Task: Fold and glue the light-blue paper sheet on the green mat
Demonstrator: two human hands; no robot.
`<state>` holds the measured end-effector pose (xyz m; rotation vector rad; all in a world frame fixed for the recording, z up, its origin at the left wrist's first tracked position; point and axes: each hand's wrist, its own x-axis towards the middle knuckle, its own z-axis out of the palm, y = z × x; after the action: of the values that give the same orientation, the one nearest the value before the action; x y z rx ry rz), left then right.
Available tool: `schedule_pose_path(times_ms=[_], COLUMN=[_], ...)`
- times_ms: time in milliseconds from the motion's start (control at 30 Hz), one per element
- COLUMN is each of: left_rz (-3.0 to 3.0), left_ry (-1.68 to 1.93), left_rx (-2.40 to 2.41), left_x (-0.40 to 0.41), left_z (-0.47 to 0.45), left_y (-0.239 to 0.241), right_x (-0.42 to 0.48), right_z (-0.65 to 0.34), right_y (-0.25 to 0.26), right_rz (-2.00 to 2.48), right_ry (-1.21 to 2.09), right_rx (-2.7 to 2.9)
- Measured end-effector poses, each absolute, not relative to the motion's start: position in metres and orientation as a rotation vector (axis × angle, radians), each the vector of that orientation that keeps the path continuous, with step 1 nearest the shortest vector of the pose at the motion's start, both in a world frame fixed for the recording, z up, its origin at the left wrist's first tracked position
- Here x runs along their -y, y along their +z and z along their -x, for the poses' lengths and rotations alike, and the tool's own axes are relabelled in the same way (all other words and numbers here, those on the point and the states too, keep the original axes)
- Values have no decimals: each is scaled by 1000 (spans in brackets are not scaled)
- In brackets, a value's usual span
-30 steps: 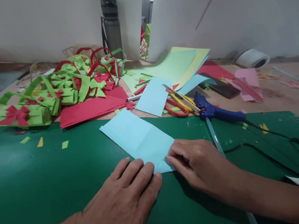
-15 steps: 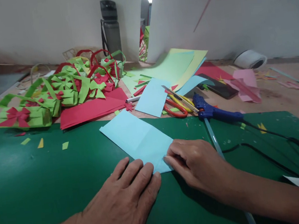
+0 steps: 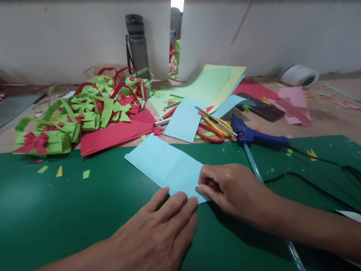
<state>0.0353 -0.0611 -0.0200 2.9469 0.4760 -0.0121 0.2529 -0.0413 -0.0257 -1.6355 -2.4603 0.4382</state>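
A light blue paper lies aslant on the green cutting mat, with a crease across its middle. My left hand rests flat over its near edge, fingers stretched out and close together. At the right corner, my right hand has its fingertips pinched on the paper's edge; the fold under them is partly hidden. Beyond this sheet is another light blue paper piece, overlapping the handles of orange scissors. A blue glue gun lies to the right, its clear glue stick running under my right forearm.
Green paper bags with red bows are heaped at the back left, beside red paper sheets. A dark bottle stands by the wall. Black cables, a phone and a white tape roll occupy the right side.
The view has tilted up a little. My left hand has slid right along the near edge, closer to my right hand, which stays pinched at the corner.
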Motion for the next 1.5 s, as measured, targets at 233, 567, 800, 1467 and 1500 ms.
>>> schedule_pose_path(times_ms=[233,567,800,1467,1500], left_rz=[-3009,-2925,-2872,-3048,-3026], left_ry=[112,398,523,591,563], left_rx=[-430,-505,-516,-519,-514], left_x=[64,62,63,60,60], left_z=[-40,-45,-45,-42,-42], left_y=[-24,-27,-31,-44,-45], right_x=[38,54,64,70,70], right_z=[-252,-279,-281,-310,-310], right_y=[-25,-21,-30,-34,-32], right_rz=[1642,918,639,811,826], right_ry=[411,-164,-314,-465,-449], right_rx=[2445,2747,2857,2772,2770])
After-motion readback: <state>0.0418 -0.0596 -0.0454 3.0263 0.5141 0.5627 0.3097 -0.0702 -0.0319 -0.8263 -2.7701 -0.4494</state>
